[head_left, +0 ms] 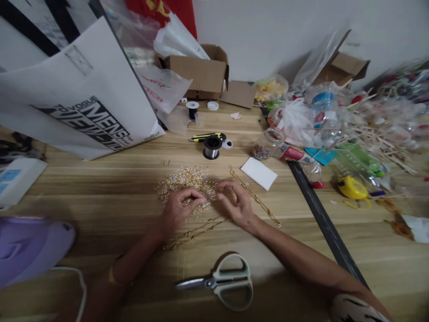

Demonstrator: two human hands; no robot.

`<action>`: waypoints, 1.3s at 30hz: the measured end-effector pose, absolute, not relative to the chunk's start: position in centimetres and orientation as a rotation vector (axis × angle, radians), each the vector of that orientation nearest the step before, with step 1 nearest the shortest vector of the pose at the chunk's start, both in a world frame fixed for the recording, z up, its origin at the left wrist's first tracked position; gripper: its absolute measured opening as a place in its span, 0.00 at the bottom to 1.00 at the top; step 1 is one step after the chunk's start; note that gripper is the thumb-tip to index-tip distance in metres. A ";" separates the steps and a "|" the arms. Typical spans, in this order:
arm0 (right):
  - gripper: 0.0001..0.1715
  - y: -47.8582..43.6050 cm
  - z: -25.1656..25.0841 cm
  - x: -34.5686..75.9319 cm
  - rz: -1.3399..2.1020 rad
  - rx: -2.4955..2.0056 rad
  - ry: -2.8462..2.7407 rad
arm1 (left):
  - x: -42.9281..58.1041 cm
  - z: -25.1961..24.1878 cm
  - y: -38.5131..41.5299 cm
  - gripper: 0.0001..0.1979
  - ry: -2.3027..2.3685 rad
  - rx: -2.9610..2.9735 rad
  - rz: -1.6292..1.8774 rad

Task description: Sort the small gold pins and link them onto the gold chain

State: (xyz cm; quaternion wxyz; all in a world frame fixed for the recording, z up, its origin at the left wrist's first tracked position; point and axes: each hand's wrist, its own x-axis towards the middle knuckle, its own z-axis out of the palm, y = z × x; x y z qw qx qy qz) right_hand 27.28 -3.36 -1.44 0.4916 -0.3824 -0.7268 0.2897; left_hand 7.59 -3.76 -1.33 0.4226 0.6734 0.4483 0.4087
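Observation:
Over the near right part of a heap of small gold and clear beads [187, 176], my left hand [177, 208] is closed, thumb and forefinger pressed together. Anything in that pinch is too small to make out. Facing it is my right hand [238, 203], its fingers curved and the thumb a little apart from them; I see nothing held there. A gold beaded chain [197, 231] lies on the table beneath and between my wrists. Another gold chain [256, 197] runs along the right side of my right hand. Scissors [231, 281] with pale handles lie nearer me, blades pointing left.
Beyond the beads stand a wire spool [212, 148] and a yellow-black cutter [204, 136]. A white pad [259, 173] and a bead jar [268, 143] are to the right. A shopping bag [90, 103], a purple object [33, 246], a cardboard box [197, 71] and a tape measure [352, 187] surround the area.

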 end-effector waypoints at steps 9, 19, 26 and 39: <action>0.06 -4.0 -2.3 26.9 0.345 -0.781 -2.162 | 8.0 -0.9 -3.8 0.06 1.072 1.842 1.033; 0.02 -3.9 -2.4 26.7 0.387 -0.798 -2.154 | 7.9 -1.0 -3.7 0.07 1.075 1.928 1.002; 0.03 -4.0 -2.5 26.7 0.377 -0.820 -2.187 | 7.8 -1.0 -3.8 0.07 1.100 1.933 0.989; 0.03 -4.0 -2.5 26.5 0.404 -0.775 -2.184 | 7.7 -0.8 -3.8 0.07 1.129 1.908 0.969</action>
